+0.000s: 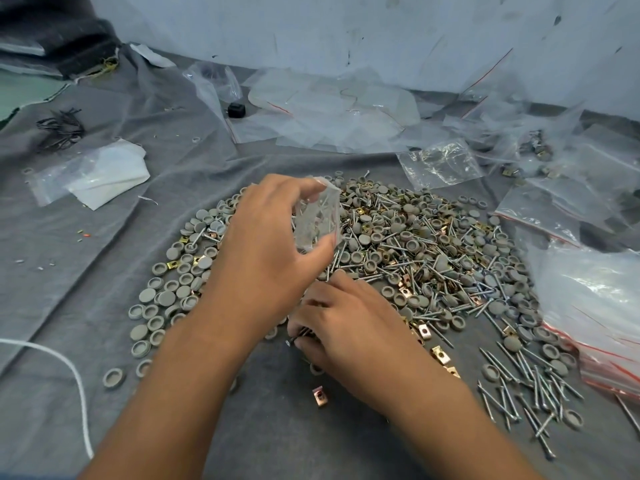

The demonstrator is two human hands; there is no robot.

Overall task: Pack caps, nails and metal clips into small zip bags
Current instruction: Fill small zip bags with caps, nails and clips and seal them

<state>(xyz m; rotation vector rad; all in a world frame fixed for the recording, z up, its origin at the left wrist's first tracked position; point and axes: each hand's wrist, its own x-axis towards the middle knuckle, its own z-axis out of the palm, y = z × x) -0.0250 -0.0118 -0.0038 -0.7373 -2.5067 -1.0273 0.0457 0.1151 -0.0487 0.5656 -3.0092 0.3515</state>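
A wide heap of grey round caps (pixel 166 297), silver nails (pixel 533 386) and brass-coloured metal clips (pixel 319 396) covers the middle of the grey cloth. My left hand (pixel 266 244) holds a small clear zip bag (pixel 320 216) above the heap, pinched between fingers and thumb; some nails show inside it. Just below, at the heap's near edge, my right hand (pixel 346 327) has its fingers curled round several nails whose ends stick out to the left.
Empty and filled zip bags (pixel 588 306) with red seal lines lie stacked along the right side and at the back (pixel 332 109). A white folded sheet (pixel 107 174) lies at the left. A white cord (pixel 69 368) runs along the front left. Grey cloth (pixel 86 258) covers the floor.
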